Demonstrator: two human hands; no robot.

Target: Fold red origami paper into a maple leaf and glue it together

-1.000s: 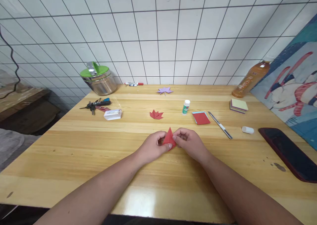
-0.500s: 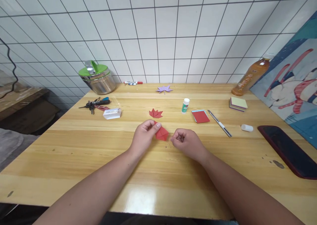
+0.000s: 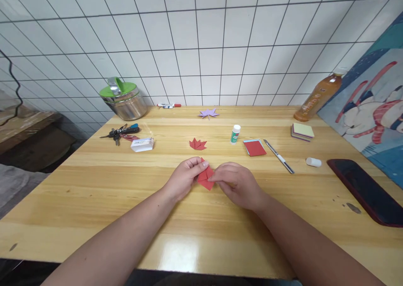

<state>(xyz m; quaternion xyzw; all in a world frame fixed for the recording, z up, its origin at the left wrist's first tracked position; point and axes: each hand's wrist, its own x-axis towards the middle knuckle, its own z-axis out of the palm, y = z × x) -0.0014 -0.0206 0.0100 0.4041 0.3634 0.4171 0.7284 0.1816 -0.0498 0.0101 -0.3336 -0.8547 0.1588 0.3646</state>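
A small piece of folded red paper (image 3: 206, 184) with crease lines is held a little above the wooden table, in front of me. My left hand (image 3: 186, 174) is closed on its upper left side, thumb on top and fingers beneath. From the right, my right hand (image 3: 237, 184) pinches the paper's right edge, with the index fingertip lying on its face; the thumb is mostly hidden. Just beyond my hands lies a folded red paper leaf section (image 3: 198, 144) with pointed tips. A purple paper maple leaf (image 3: 208, 114) rests farther back near the wall.
A glue stick (image 3: 235, 135), red paper squares (image 3: 255, 148), a craft knife (image 3: 278, 156), a white cap (image 3: 314, 162) and a phone (image 3: 365, 191) lie to the right. Sticky notes (image 3: 302, 131) and a bottle (image 3: 319, 97) stand behind. Keys (image 3: 119, 131), a small box (image 3: 142, 144) and a steel pot (image 3: 126, 103) are left.
My right hand has moved left from beside the paper onto its right edge, its index finger extending. The red paper has turned and shifted slightly nearer to me in my left hand.
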